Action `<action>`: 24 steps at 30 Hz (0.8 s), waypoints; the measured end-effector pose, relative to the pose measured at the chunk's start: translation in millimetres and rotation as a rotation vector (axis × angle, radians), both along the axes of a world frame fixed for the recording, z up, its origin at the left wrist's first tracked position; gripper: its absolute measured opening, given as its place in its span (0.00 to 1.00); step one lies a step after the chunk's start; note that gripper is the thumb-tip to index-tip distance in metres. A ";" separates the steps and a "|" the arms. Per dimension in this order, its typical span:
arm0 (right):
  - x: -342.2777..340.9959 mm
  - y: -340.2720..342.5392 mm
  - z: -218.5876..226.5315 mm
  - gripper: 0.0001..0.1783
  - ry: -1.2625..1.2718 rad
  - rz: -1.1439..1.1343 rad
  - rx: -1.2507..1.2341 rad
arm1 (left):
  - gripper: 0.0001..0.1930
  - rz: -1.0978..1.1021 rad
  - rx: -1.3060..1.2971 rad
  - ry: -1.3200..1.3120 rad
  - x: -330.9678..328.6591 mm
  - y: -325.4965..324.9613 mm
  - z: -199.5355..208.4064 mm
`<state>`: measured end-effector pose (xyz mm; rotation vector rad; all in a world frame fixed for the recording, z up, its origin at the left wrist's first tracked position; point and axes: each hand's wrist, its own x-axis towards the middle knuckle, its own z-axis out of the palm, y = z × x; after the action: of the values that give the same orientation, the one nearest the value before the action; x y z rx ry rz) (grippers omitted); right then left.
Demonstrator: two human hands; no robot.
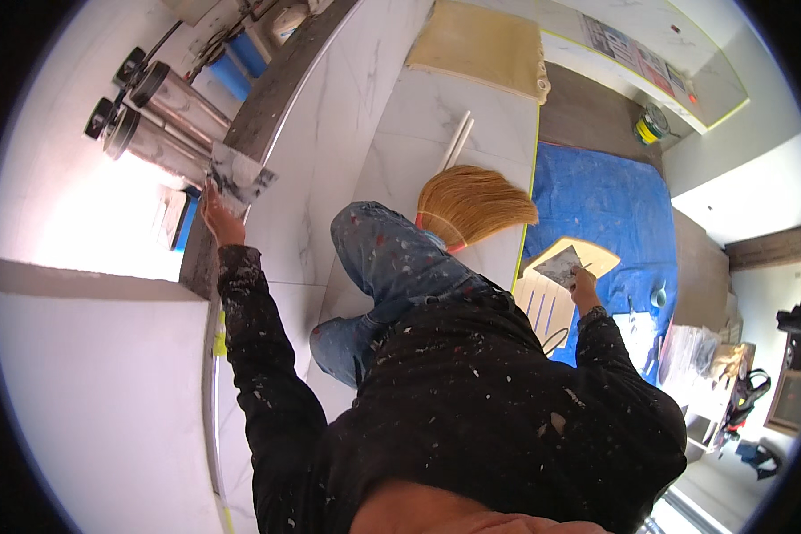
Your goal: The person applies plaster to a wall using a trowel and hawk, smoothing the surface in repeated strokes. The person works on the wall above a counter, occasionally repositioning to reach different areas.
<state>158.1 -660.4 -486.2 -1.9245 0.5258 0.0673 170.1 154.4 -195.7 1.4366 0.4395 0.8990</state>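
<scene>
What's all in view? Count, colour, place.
Smeared blade: 1, grey, left hand
Second blade: 1, grey, right hand
Broom: 1, tan, centre
Rods: 2, white, beyond broom
Flat sheet: 1, cream, top centre
Floor sheet: 1, blue, right
Slatted furniture: 1, tan, right
Tin: 1, green-yellow, upper right
Cylinders: 2, metallic, upper left
Tubes: 2, blue, upper left
Clutter: uncountable, mixed, right edge
Top: 1, black, lower centre
Trousers: 1, blue, centre
Left hand: 1, bare, left
Right hand: 1, bare, right

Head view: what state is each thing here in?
Left hand: holding a blade
Left blade: smeared
Right hand: holding a blade
Right blade: smeared
Broom: lying down
Blue sheet: spread, wrinkled
Jeans: paint-spattered
Black top: paint-spattered
</scene>
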 end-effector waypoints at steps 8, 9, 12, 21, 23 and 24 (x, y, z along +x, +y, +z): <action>-3.7 42.3 10.9 0.10 0.170 -0.606 0.804 | 0.25 0.145 -0.057 0.056 -5.7 -8.9 4.1; -1.0 45.1 22.3 0.09 0.152 -0.534 0.861 | 0.24 0.169 -0.091 0.133 -4.7 -11.7 5.1; 12.8 61.4 61.1 0.07 0.142 -0.413 0.958 | 0.25 0.251 -0.022 0.124 -4.4 -15.7 10.4; 77.1 135.0 163.8 0.08 -0.023 -0.098 1.005 | 0.24 0.272 0.195 0.048 -4.7 -1.6 -5.7; 90.3 151.2 188.9 0.08 -0.067 0.028 0.909 | 0.23 0.354 0.589 0.028 -4.4 3.0 -12.3; 95.4 159.1 200.7 0.08 -0.028 -0.014 0.862 | 0.23 0.306 0.509 0.004 -5.6 3.6 -14.9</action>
<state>253.5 -501.4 -285.5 -1.0770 0.3973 0.2192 164.6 158.0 -210.6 1.8639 0.4609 1.3202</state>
